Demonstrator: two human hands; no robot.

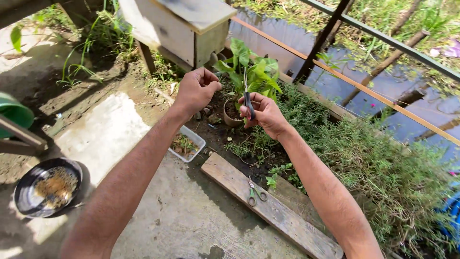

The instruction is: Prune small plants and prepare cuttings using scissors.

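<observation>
- My right hand [264, 114] has its grip clamped on the dark handles of a pair of scissors [247, 93], thin metal blades pointing up and together, right in front of the potted plant [254, 72].
- My left hand [197, 88] is curled into a loose fist just beside the blades; whether it pinches a stem or leaf I cannot tell.
- As I judge it, the cutting is barely under way: the plant's broad, glossy green leaves look whole, and I see no trimmings on the dark soil around it.
- The plant sits in a small round clay-coloured pot [232, 117], on the ground below my right hand.
- A second, smaller pair of scissors [255, 192] with greenish handles lies unused on a rough, weathered wooden plank [287, 218].
- A shallow white plastic tray [188, 144] with soil sits on the cracked concrete slab.
</observation>
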